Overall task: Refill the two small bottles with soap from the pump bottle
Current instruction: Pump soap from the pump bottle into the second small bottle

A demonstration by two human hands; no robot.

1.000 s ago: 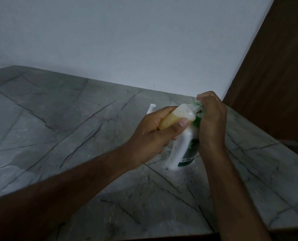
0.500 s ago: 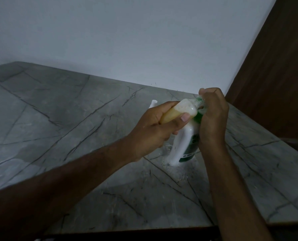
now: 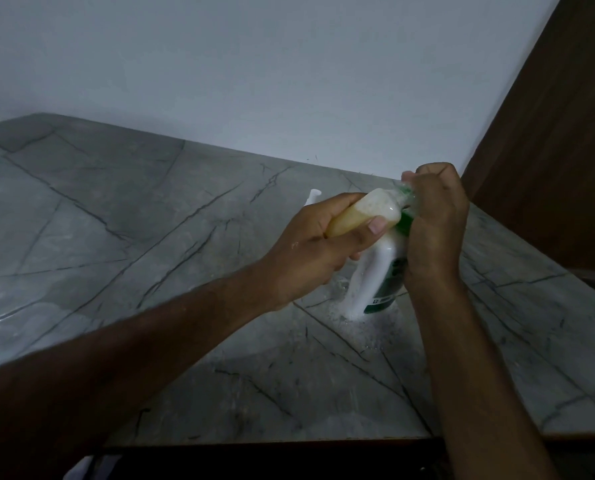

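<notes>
Currently: pump bottle (image 3: 375,275), white with green label, print unreadable, upright on marble counter (image 3: 150,237). Small bottle (image 3: 365,216), amber soap inside, tilted above it, gripped by left hand (image 3: 310,251). Right hand (image 3: 434,223) clenched round pump top.

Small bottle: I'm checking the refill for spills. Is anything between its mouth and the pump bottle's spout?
Cannot tell: the right hand, curled over the pump bottle top, hides that spot. The left hand holds the small bottle tilted against it.
</notes>
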